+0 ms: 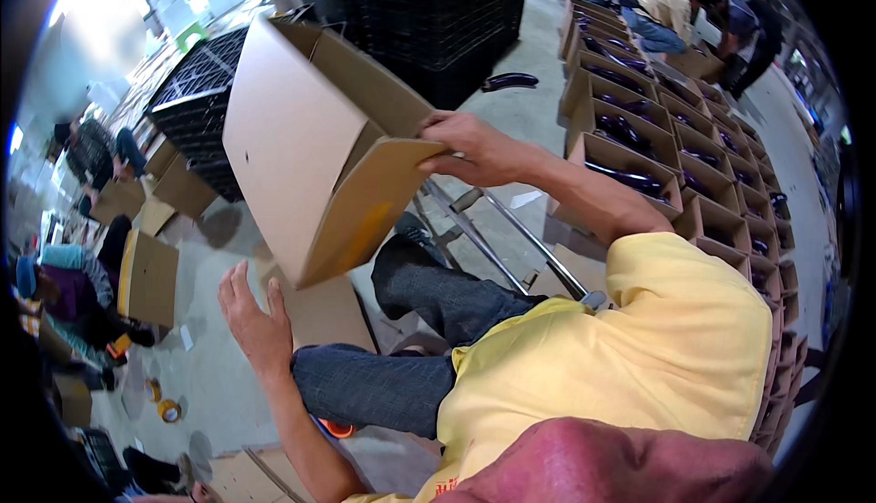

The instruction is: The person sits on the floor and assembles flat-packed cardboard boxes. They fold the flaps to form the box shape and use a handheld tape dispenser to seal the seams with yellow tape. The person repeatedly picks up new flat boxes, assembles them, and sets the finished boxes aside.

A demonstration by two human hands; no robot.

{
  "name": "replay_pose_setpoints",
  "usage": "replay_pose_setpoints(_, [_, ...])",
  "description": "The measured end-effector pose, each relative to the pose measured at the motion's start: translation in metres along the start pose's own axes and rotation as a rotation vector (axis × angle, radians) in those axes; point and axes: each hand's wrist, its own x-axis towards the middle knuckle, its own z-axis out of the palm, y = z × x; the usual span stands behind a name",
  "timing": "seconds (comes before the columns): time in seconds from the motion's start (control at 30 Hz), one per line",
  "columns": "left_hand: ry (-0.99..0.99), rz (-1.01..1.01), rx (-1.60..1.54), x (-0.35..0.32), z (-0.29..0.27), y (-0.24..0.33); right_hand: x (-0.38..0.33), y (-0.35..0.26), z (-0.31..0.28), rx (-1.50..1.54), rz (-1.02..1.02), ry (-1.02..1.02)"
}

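A cardboard box (283, 138) hangs tilted in front of my knees, its open top facing up and away to the right. My right hand (474, 149) pinches the edge of its near side, thumb and fingers closed on the board. A yellow patch marks that side. Below the box's lower corner, my left hand (255, 316) is held with fingers stretched and apart, holding nothing. A flat piece of cardboard (324, 311) lies under the box, beside my left knee. The inside bottom of the box is hidden.
Stacked black crates (429, 28) stand ahead, with another black crate (196, 101) behind the box. One eggplant (511, 81) lies on the floor. Rows of boxes with eggplants (630, 170) line the right. Metal bars (529, 238) run by my legs; tape rolls (169, 410) lie left. Other people work around.
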Motion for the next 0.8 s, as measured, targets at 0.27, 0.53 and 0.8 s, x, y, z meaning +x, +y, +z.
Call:
replay_pose_setpoints(0.27, [-0.468,0.010,-0.051,-0.002,0.004,-0.007,-0.117,0.017,-0.130,-0.666,0.432,0.834])
replay_pose_setpoints(0.53, [-0.487,-0.094,-0.166,-0.015,0.002,-0.009,-0.200,0.192,-0.293,-0.881,0.911,1.352])
replay_pose_setpoints(0.8, [-0.128,-0.558,-0.767,-0.062,0.014,-0.111,-0.132,0.220,0.172,-0.161,0.932,0.298])
